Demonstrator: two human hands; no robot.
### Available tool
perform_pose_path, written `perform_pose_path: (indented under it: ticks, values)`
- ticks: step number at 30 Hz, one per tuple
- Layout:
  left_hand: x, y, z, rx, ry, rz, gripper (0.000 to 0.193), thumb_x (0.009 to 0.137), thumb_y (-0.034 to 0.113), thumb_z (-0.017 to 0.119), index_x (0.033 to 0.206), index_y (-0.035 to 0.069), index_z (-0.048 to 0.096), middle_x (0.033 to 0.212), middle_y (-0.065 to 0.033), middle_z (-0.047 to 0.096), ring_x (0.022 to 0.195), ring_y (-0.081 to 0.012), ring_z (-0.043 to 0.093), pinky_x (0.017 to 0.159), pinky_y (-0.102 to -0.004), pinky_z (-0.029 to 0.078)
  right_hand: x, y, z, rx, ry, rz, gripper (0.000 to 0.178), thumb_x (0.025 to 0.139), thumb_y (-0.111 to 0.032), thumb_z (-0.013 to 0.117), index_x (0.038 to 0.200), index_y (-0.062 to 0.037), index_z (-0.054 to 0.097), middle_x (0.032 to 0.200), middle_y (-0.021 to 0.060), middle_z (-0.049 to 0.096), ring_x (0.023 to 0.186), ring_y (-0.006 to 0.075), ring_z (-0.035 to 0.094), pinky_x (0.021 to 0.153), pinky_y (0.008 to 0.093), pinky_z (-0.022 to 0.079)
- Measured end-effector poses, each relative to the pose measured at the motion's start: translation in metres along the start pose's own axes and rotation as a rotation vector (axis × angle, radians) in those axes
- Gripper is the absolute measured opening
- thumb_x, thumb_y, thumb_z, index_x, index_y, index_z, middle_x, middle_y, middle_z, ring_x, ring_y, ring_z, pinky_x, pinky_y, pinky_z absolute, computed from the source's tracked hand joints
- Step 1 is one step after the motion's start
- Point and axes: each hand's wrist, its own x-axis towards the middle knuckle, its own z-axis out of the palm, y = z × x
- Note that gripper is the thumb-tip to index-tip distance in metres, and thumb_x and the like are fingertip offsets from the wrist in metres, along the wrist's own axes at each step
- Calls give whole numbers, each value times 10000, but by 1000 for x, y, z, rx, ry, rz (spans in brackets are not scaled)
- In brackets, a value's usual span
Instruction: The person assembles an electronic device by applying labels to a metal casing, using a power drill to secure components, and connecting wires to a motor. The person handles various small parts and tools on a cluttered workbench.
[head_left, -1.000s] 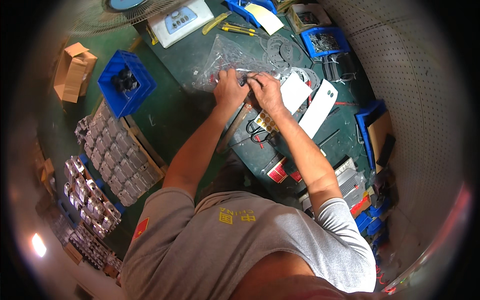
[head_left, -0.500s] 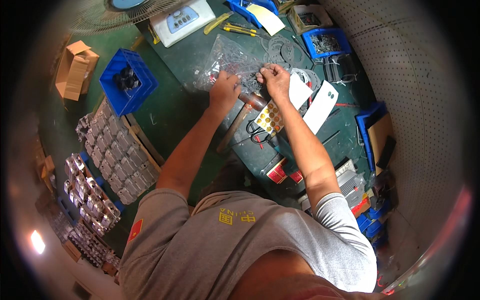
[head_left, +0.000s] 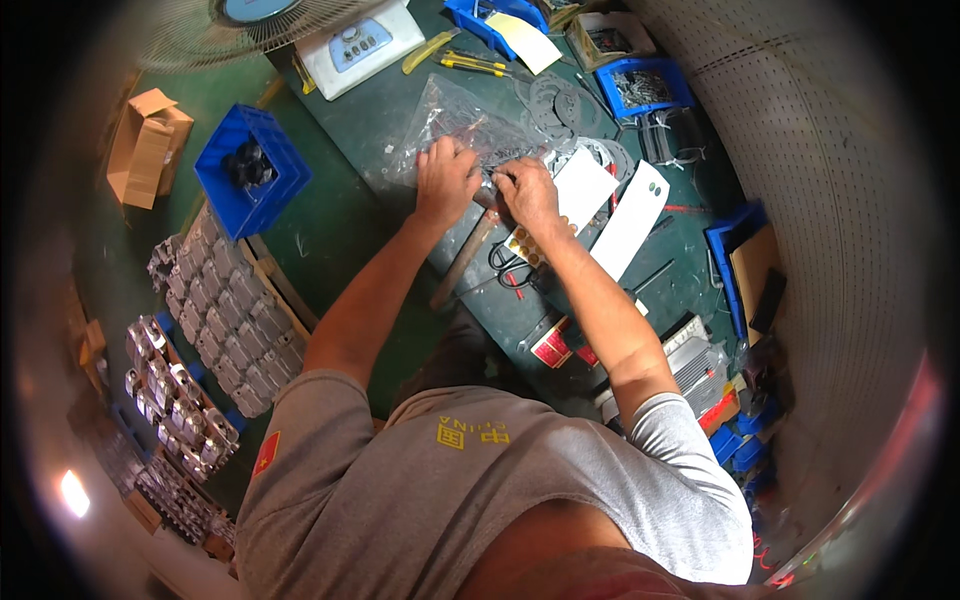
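A clear plastic bag (head_left: 432,112) with small dark metal pieces in it lies on the green workbench. My left hand (head_left: 446,185) is closed over the bag's near left edge, fingers bent onto the film. Close by on the right, my right hand (head_left: 530,196) pinches the near edge of the bag between thumb and fingers; the exact grip is partly hidden. Below both hands lies a hammer (head_left: 464,262), its wooden handle toward me and its head partly covered by my right hand. A sheet of round gold stickers (head_left: 524,246) shows under my right wrist.
White cards (head_left: 632,220), grey ring gaskets (head_left: 553,105) and yellow cutters (head_left: 474,63) lie around the bag. A blue bin of small metal parts (head_left: 645,88) stands at the far right. Left of the bench are a white scale (head_left: 358,48), a blue crate (head_left: 252,170) and stacked metal castings (head_left: 232,310).
My right hand has moved left and nearer, closer to my left hand, covering the hammer head. My left hand has shifted slightly, and the bag looks flatter.
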Motion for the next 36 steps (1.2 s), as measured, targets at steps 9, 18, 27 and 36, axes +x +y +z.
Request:
perform_pose_path:
  ticks: [9, 18, 27, 36]
  values:
    - [9, 18, -16, -7, 137, -88, 205, 773, 87, 724, 959, 73, 638, 926, -140, 611, 920, -380, 606, 812, -475, 483, 7, -22, -17, 114, 74, 51, 147, 872, -164, 707, 900, -25, 744, 898, 169, 677, 886, 369, 665, 800, 448, 530]
    - [0, 13, -9, -213, 35, -175, 142, 828, 28, 618, 968, 37, 642, 973, -183, 622, 929, -416, 604, 830, -486, 487, 19, -2, -16, 110, 186, 37, 162, 877, -150, 701, 881, 10, 725, 881, 182, 693, 847, 349, 682, 762, 416, 538]
    - [2, 18, -9, -56, -87, -141, 226, 842, 36, 618, 1031, 88, 730, 1082, -135, 620, 1066, -365, 592, 901, -459, 482, 49, 25, -7, 550, 95, 411, 182, 879, -158, 740, 855, 22, 749, 654, 77, 708, 567, 130, 649, 595, 316, 529]
    - [-1, 33, 20, -12, 14, -255, 205, 789, 231, 745, 954, 112, 756, 1226, -113, 584, 1197, -335, 511, 1042, -499, 352, 22, -7, -25, 327, -39, 16, 189, 868, -152, 728, 913, 31, 744, 809, 141, 727, 725, 177, 675, 666, 326, 526]
